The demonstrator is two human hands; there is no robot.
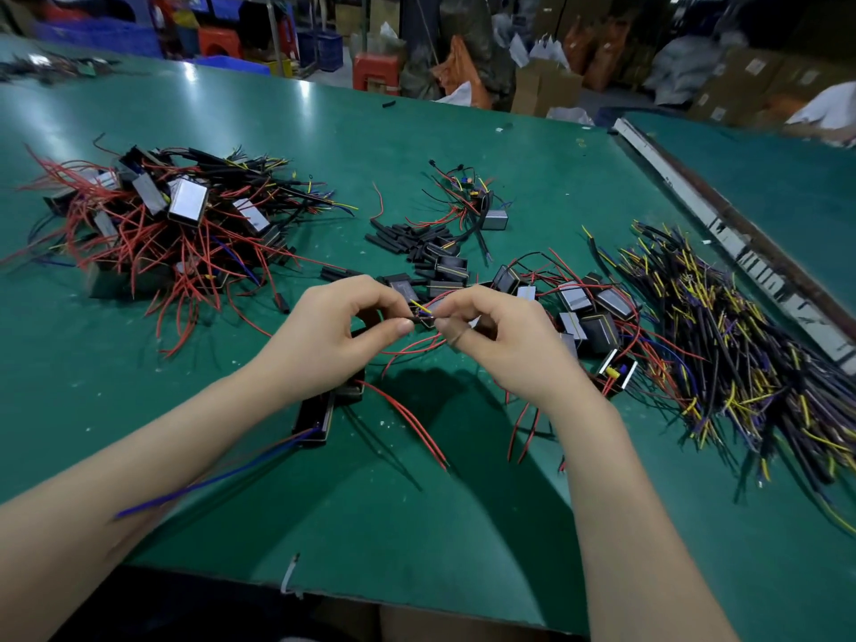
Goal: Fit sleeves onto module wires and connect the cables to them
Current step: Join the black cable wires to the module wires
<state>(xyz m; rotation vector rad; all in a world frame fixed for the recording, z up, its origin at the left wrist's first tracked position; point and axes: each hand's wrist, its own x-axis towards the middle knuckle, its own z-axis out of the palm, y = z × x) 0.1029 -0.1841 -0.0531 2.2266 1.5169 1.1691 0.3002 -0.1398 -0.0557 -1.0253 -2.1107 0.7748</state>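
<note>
Pinched a small black sleeve and thin wires between left hand and right hand above the green surface; heaped modules just beyond; cables piled right.

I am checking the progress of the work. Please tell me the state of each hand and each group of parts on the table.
left hand: pinching a black sleeve
right hand: pinching thin wires at the sleeve
black sleeve: held between both hands
loose sleeves: lying in a heap
module pile: tangled, red wires spread out
cable bundle: lying loose at the right
</note>
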